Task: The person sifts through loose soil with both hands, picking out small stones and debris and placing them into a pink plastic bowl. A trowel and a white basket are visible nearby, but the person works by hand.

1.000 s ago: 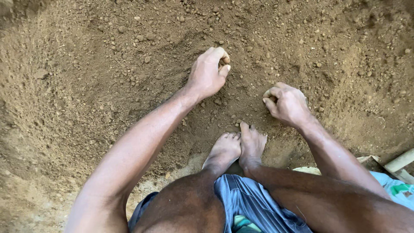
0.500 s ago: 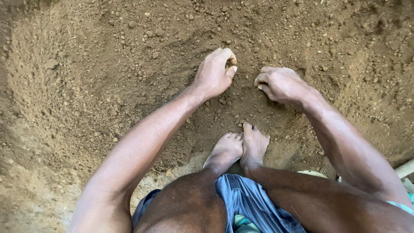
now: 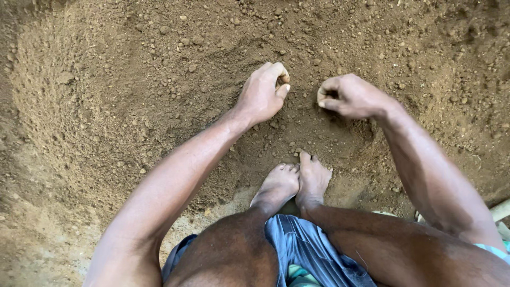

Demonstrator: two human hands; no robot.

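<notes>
Two hands work the soil mound (image 3: 159, 106) in your head view. Your left hand (image 3: 261, 95) rests on the mound just above your bare feet (image 3: 295, 183), fingers curled around a small clod (image 3: 285, 78). Your right hand (image 3: 350, 96), just beside it, is curled narrow; what it holds is hidden.

The curled fingertips of the left hand (image 3: 262, 95) and the right hand (image 3: 350, 96) press into the loose brown soil (image 3: 133, 95), so whether either holds a clod cannot be told. A pale pipe-like object (image 3: 500, 210) is cut off at the right edge — its kind is unclear. The blue-grey striped shorts (image 3: 303, 250) run off the bottom edge.
</notes>
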